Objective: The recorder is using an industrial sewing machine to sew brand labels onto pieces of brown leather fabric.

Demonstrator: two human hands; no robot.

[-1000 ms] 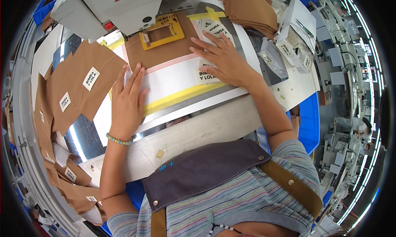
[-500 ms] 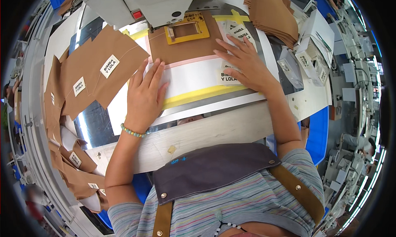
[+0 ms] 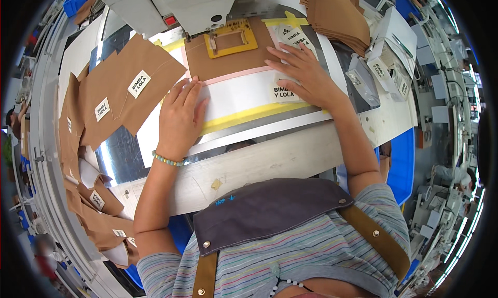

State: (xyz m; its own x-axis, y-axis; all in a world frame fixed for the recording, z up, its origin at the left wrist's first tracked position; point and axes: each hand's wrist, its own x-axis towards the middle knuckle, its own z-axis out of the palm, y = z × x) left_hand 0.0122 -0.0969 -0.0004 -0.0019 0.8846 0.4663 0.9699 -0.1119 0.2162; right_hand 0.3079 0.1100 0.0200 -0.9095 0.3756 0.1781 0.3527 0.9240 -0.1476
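Observation:
A brown panel [image 3: 223,65], perhaps leather, lies beneath the sewing machine head [image 3: 194,10], with a yellow rectangular frame [image 3: 252,44] on top. Fingers stretched, my left hand [image 3: 179,116] rests flat on the white sheet [image 3: 233,93], fingertips at the panel's near left corner. My right hand [image 3: 310,80] is spread at the panel's right side, its fingertips by the panel's edge. White printed labels [image 3: 295,36] lie beyond that hand, and another label [image 3: 282,92] is partly covered by it. Neither hand grips anything.
Brown pieces with white labels [image 3: 124,93] overlap at the left, and more brown pieces [image 3: 96,199] hang over the table's left side. A brown stack [image 3: 334,17] sits at the far right. Beside it are a clear plastic box [image 3: 363,82] and a white box [image 3: 394,36]. A blue bin [image 3: 402,165] stands below.
The whole view has shifted slightly. Both hands keep nearly the same place and stay flat; the right hand now covers a little more of the near label.

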